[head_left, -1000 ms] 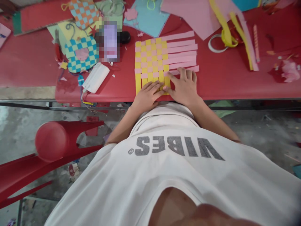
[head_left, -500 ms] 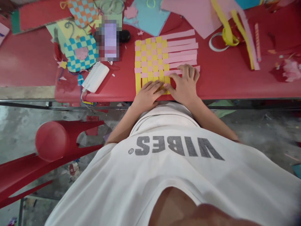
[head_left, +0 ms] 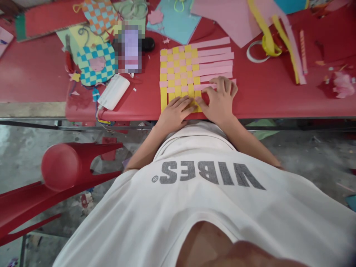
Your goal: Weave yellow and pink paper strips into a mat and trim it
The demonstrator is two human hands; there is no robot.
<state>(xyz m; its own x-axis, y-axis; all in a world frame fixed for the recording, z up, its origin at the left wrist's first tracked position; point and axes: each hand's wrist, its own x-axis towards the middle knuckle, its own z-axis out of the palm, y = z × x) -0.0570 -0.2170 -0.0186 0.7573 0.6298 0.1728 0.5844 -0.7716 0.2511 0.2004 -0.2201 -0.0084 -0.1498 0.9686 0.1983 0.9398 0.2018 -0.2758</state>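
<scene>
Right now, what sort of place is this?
Likely an informal paper-craft workspace: a partly woven pink-and-yellow mat, a blue-and-green checkered piece and a large pink sheet spread over a red table.

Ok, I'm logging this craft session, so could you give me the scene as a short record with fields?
Main piece: pink-and-yellow paper weave, flat on the red table
Loose ends: pink ends extend right; yellow ends point toward the person
Left hand: laid flat over yellow ends
Right hand: thumb at the yellow ends, fingers arched near the lowest pink strip
Left of weave: white device, blue-and-green checked piece
Person's left: red stool
</scene>
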